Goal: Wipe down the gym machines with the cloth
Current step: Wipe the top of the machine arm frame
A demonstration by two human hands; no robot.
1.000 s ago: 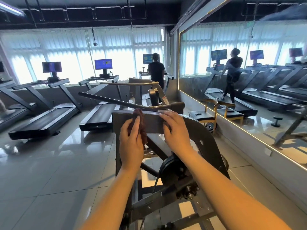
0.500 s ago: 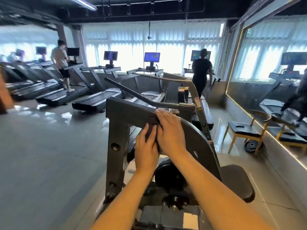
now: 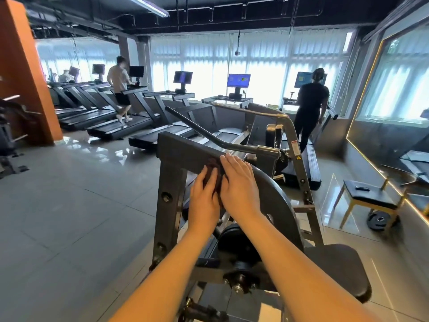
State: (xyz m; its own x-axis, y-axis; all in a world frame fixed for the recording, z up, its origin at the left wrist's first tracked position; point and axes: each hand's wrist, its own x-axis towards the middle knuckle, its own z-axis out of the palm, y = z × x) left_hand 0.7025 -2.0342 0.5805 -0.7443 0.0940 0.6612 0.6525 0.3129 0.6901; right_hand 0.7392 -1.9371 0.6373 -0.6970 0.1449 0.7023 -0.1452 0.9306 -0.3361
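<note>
Here, on the grey steel gym machine, a dark brown cloth sits bunched against the sloping crossbeam. The left hand grips it and the right hand lies flat alongside. Soft and light, the cloth likely handles best wadded under the palm. Treadmills stand beyond, and a lever bar juts just above the beam, likely crowding the wipe.

The dark cloth lies mostly hidden under the left hand and right hand; the gym machine runs off the bottom edge.
</note>
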